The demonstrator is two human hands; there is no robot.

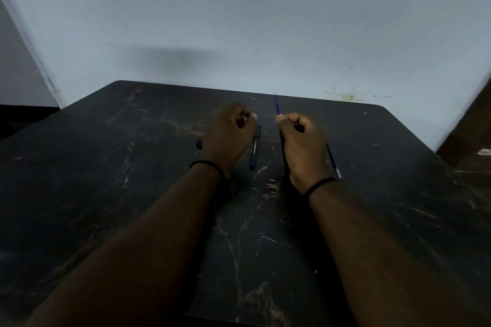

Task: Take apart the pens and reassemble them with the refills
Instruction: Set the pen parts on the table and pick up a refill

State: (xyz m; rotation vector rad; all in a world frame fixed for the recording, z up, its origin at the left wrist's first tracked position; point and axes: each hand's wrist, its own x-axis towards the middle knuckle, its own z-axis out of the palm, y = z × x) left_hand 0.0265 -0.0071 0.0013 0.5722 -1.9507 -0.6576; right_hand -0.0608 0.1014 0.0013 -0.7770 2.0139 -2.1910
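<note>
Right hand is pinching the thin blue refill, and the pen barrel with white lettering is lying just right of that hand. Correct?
Not quite. The head view shows the right hand pinching the thin blue refill, but the pen barrel with white lettering lies beside the left hand, left of the right hand, on the dark table.

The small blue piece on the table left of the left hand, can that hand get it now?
Probably not straight away: the left hand already grips a pen barrel. The blue piece lies uncovered beside it.

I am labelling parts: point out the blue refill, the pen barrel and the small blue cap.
blue refill [276, 105], head view, shaft above right hand
pen barrel [254, 148], head view, printed middle
small blue cap [198, 144], head view, its visible end
</note>
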